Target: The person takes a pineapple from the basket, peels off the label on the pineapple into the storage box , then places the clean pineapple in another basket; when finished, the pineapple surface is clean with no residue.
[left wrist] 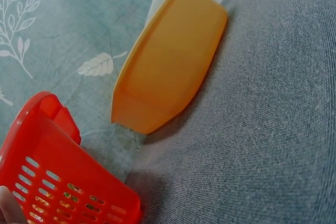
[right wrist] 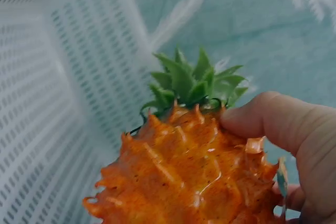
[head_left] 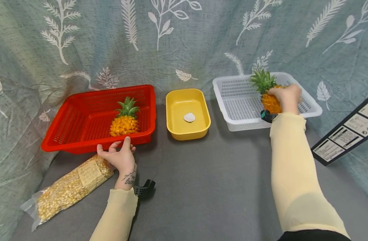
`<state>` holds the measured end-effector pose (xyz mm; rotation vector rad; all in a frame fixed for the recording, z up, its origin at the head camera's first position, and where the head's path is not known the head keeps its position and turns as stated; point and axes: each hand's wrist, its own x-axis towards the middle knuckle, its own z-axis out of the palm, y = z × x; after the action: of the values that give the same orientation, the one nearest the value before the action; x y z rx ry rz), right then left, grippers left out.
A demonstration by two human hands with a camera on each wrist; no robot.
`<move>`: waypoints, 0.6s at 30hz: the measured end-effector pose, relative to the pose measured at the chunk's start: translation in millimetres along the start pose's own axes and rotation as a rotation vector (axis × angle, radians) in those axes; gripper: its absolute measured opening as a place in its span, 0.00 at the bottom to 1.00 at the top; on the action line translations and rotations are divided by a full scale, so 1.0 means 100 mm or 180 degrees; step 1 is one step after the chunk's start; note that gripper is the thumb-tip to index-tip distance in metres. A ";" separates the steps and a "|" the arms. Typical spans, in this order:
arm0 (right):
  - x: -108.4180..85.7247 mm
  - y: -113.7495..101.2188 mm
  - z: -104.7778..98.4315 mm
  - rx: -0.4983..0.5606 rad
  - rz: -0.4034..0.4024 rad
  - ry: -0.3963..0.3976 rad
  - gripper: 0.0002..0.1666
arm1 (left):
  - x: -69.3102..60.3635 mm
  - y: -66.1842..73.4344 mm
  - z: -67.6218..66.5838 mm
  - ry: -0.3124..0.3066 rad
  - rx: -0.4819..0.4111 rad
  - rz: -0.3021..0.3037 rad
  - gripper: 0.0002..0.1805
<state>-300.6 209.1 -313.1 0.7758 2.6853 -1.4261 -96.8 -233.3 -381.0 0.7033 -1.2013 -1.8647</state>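
Note:
My right hand grips an orange pineapple with green leaves over the white basket; in the right wrist view the thumb presses the pineapple just below its leaves. Whether the fruit touches the basket floor I cannot tell. At the near rim of the red basket is my left hand, its fingers spread and relaxed, a fingertip close to the rim. Another pineapple lies inside the red basket. In the left wrist view only a bit of the left hand shows.
Between the baskets stands a yellow container with a white shell-like piece in it. A bag of corn kernels lies at the left, partly near the left hand. A black box with white labels stands at the right. Behind hangs a patterned curtain.

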 end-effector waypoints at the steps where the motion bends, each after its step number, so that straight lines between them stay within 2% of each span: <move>1: -0.02 -0.03 0.00 0.0080 -0.0035 0.0015 0.50 | 0.00 0.00 0.00 0.0003 0.0003 0.0004 0.49; 6: -0.20 -0.15 0.00 0.0535 -0.0325 0.0021 0.46 | 0.00 0.00 0.00 -0.0005 0.0005 0.0003 0.49; 11: -0.48 -0.27 0.05 0.1050 -0.0700 -0.0251 0.42 | 0.00 0.00 -0.01 0.0002 -0.0004 -0.0006 0.49; 15: -0.69 -0.32 0.11 0.1098 -0.1042 -0.0491 0.39 | 0.01 0.00 0.00 0.0014 -0.0010 0.0000 0.49; 18: -0.84 -0.32 0.19 0.1127 -0.1394 -0.0653 0.37 | 0.01 0.00 0.00 0.0019 -0.0008 0.0013 0.48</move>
<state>-244.3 144.0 -280.4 0.0196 2.5740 -1.9798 -97.4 -234.1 -381.6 0.7041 -1.1955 -1.8591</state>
